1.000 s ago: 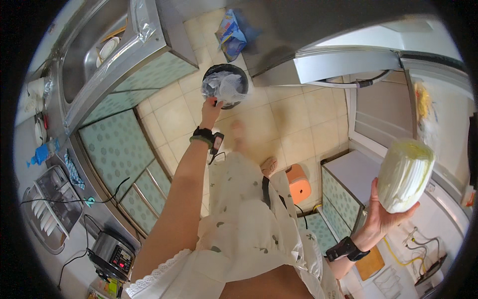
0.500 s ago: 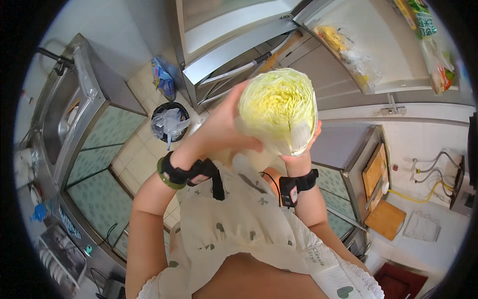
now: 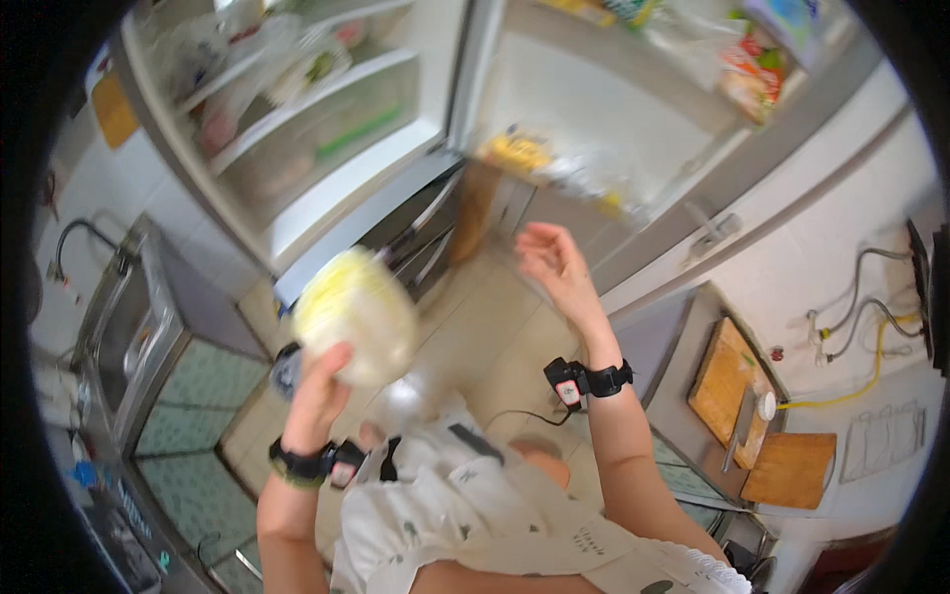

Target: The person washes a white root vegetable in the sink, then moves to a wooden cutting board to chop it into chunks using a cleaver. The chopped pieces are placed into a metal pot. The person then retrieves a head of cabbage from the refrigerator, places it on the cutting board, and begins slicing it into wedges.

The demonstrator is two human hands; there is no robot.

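Note:
My left hand [image 3: 325, 386] grips a cut napa cabbage [image 3: 366, 322], pale white at the side and yellow-green on its cut face. It hangs in front of the lower part of an open fridge [image 3: 287, 223]. The thumb shows on the cabbage, while the other fingers are hidden behind it. To the right, my right hand [image 3: 559, 272] is raised with loosely bent fingers and holds nothing. It is nearest the bottom of the open fridge door [image 3: 584, 109]. Bagged food and a clear drawer [image 3: 336, 139] show inside the fridge.
At the right, a counter carries a wooden cutting board [image 3: 717, 381], a knife [image 3: 742, 431] and another board [image 3: 792, 470]. A metal sink [image 3: 124, 337] is at the left. A trash bin [image 3: 287, 371] stands partly behind the cabbage. Packages [image 3: 752, 79] sit in the door shelves.
Both hands held the cabbage before; my right hand has let go and is apart from it. The left hand has carried the cabbage left and down. The view has turned, showing the fridge shelves.

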